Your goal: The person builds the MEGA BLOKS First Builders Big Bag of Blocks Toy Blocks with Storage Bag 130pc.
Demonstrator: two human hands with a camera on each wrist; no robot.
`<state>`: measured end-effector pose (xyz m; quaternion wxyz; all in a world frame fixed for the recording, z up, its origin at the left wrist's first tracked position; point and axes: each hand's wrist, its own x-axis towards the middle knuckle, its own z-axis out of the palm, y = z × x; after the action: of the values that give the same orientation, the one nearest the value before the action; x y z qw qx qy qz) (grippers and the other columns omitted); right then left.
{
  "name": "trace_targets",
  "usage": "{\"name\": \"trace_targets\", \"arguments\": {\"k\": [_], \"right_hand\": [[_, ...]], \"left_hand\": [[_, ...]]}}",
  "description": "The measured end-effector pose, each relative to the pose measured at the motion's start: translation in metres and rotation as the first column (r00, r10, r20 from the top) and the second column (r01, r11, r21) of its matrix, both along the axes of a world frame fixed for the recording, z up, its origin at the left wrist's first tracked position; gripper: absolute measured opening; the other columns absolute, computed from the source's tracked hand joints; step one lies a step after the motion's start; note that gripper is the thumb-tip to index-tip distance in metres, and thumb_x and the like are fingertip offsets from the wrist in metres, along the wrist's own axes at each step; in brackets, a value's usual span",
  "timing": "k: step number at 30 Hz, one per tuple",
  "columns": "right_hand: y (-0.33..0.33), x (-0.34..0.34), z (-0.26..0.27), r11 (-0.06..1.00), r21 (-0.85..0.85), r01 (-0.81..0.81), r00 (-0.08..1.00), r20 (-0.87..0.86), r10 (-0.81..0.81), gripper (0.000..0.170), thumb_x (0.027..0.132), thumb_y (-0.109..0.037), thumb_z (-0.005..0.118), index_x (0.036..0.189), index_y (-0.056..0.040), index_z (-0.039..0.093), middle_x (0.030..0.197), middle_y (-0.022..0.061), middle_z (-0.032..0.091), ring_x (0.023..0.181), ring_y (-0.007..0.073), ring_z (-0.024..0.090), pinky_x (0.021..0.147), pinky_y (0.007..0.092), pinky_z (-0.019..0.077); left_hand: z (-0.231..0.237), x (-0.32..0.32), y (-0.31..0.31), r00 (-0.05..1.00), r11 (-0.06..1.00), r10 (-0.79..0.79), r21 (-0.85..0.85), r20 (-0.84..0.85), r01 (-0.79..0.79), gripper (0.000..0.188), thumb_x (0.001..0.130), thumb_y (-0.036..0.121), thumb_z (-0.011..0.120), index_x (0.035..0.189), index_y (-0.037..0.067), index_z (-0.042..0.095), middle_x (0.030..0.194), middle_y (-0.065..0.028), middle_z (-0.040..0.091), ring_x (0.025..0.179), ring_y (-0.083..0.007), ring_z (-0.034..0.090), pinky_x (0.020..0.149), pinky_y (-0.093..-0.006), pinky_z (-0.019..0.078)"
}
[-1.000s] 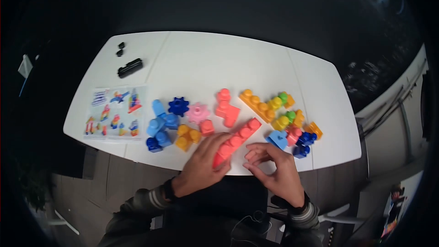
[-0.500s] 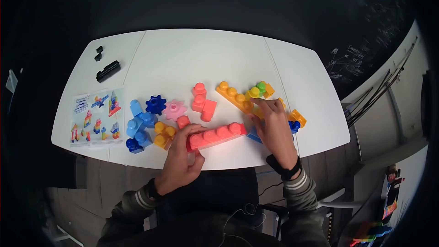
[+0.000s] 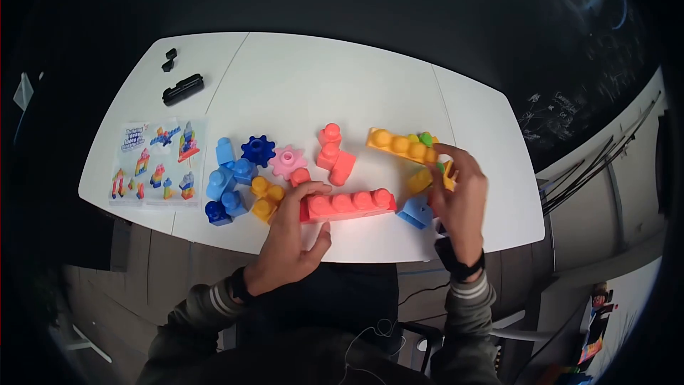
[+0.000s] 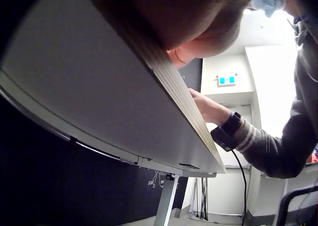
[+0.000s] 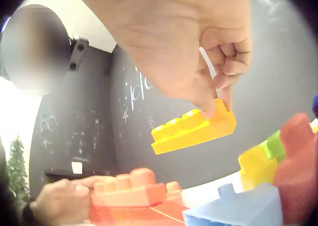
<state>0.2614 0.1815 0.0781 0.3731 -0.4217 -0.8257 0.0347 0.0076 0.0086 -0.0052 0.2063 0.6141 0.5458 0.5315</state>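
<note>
My left hand (image 3: pixel 288 237) curls round the left end of a long coral-red building block (image 3: pixel 349 204) near the table's front edge. Its fingers lie behind the block and its thumb in front. A darker red piece shows beneath the block in the right wrist view. My right hand (image 3: pixel 462 189) pinches one end of a long yellow building block (image 5: pixel 194 129) between thumb and fingers, and the block hangs above the table with its studs up. Below the right hand are a light blue block (image 3: pixel 415 212) and a yellow block (image 3: pixel 420 181), with green ones partly hidden.
Blue blocks (image 3: pixel 229 178), a dark blue gear (image 3: pixel 258 150), a pink gear (image 3: pixel 288 162) and yellow blocks (image 3: pixel 265 196) lie to the left. Joined coral blocks (image 3: pixel 335 157) lie mid-table. A picture sheet (image 3: pixel 158 164) and a black case (image 3: pixel 183 90) are at the far left.
The red block has turned from slanted to nearly level along the front edge in my left hand. My right hand reached forward to the yellow block, gripped it and lifted it.
</note>
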Motion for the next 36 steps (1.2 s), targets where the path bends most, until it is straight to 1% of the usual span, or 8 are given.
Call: {"name": "trace_targets", "arguments": {"k": [4, 6, 12, 14, 21, 26, 32, 36], "right_hand": [[-0.038, 0.029, 0.036, 0.976, -0.219, -0.011, 0.999, -0.036, 0.003, 0.032, 0.096, 0.002, 0.087, 0.127, -0.0021, 0.084, 0.111, 0.0179, 0.083, 0.077, 0.0267, 0.068, 0.072, 0.0387, 0.0581], [-0.056, 0.038, 0.038, 0.929, -0.314, -0.198, 0.980, -0.056, 0.190, 0.037, 0.095, 0.003, 0.089, 0.131, -0.0019, 0.085, 0.111, 0.0157, 0.083, 0.075, 0.0210, 0.065, 0.069, 0.0330, 0.0575], [-0.087, 0.020, -0.001, 0.789, -0.526, -0.317, 0.934, -0.026, 0.357, 0.037, 0.102, 0.000, 0.085, 0.139, -0.0036, 0.081, 0.122, 0.0169, 0.083, 0.084, 0.0281, 0.076, 0.079, 0.0380, 0.0655], [-0.085, 0.017, -0.009, 0.805, -0.504, -0.314, 0.936, -0.022, 0.352, 0.037, 0.103, -0.002, 0.085, 0.140, -0.0037, 0.080, 0.125, 0.0174, 0.082, 0.085, 0.0299, 0.077, 0.080, 0.0394, 0.0661], [-0.086, 0.006, -0.029, 0.859, -0.404, -0.314, 0.945, -0.044, 0.324, 0.033, 0.103, -0.002, 0.085, 0.135, -0.0013, 0.079, 0.117, 0.0176, 0.080, 0.090, 0.0319, 0.082, 0.081, 0.0428, 0.0665], [-0.085, 0.002, -0.040, 0.882, -0.375, -0.287, 0.958, -0.115, 0.262, 0.030, 0.099, -0.004, 0.091, 0.125, 0.0010, 0.078, 0.115, 0.0163, 0.079, 0.088, 0.0298, 0.084, 0.079, 0.0409, 0.0662], [-0.065, -0.009, 0.026, 0.906, -0.290, -0.307, 0.951, -0.052, 0.306, 0.023, 0.099, -0.011, 0.093, 0.110, 0.0000, 0.076, 0.095, 0.0108, 0.079, 0.082, 0.0274, 0.083, 0.071, 0.0375, 0.0649], [-0.026, -0.044, 0.052, 0.874, -0.248, -0.419, 0.895, 0.053, 0.444, 0.033, 0.097, -0.010, 0.094, 0.123, -0.0009, 0.077, 0.112, 0.0146, 0.081, 0.097, 0.0323, 0.085, 0.081, 0.0413, 0.0675]], "left_hand": [[-0.003, 0.002, -0.001, 0.999, 0.997, -0.020, 0.077, 0.037, 0.017, 0.081, 0.094, 0.008, 0.083, 0.165, -0.002, 0.046, 0.157, -0.0220, 0.061, 0.149, -0.0413, 0.059, 0.128, -0.0514, 0.0431], [-0.002, 0.000, -0.002, 0.997, 0.994, -0.036, 0.102, 0.069, 0.029, 0.085, 0.093, 0.012, 0.085, 0.167, -0.001, 0.044, 0.160, -0.0212, 0.059, 0.151, -0.0410, 0.057, 0.129, -0.0525, 0.0412], [0.008, -0.004, -0.002, 0.986, 0.997, -0.062, 0.026, -0.156, 0.067, 0.082, 0.087, 0.008, 0.082, 0.163, -0.001, 0.050, 0.157, -0.0244, 0.062, 0.148, -0.0431, 0.060, 0.129, -0.0503, 0.0437], [-0.002, -0.010, -0.002, 0.983, 0.996, -0.085, 0.025, -0.164, 0.090, 0.091, 0.082, 0.009, 0.082, 0.166, 0.002, 0.048, 0.158, -0.0243, 0.060, 0.147, -0.0497, 0.056, 0.130, -0.0554, 0.0390], [0.006, -0.012, 0.000, 0.987, 0.991, -0.106, 0.064, -0.120, 0.114, 0.078, 0.087, 0.006, 0.076, 0.162, 0.001, 0.053, 0.153, -0.0257, 0.063, 0.140, -0.0509, 0.060, 0.126, -0.0574, 0.0427], [0.004, 0.008, 0.001, 0.965, 0.998, 0.066, 0.020, -0.253, -0.063, 0.077, 0.093, 0.012, 0.091, 0.159, -0.001, 0.054, 0.148, -0.0245, 0.066, 0.138, -0.0429, 0.066, 0.119, -0.0490, 0.0512], [0.002, 0.007, 0.003, 0.965, 0.997, 0.073, 0.042, -0.253, -0.065, 0.084, 0.089, 0.017, 0.098, 0.159, 0.000, 0.053, 0.147, -0.0233, 0.066, 0.137, -0.0419, 0.067, 0.118, -0.0501, 0.0525], [0.004, 0.008, 0.003, 0.975, 0.998, 0.060, 0.029, -0.216, -0.055, 0.080, 0.095, 0.026, 0.095, 0.160, 0.003, 0.054, 0.147, -0.0225, 0.066, 0.137, -0.0456, 0.065, 0.123, -0.0550, 0.0477]]}}
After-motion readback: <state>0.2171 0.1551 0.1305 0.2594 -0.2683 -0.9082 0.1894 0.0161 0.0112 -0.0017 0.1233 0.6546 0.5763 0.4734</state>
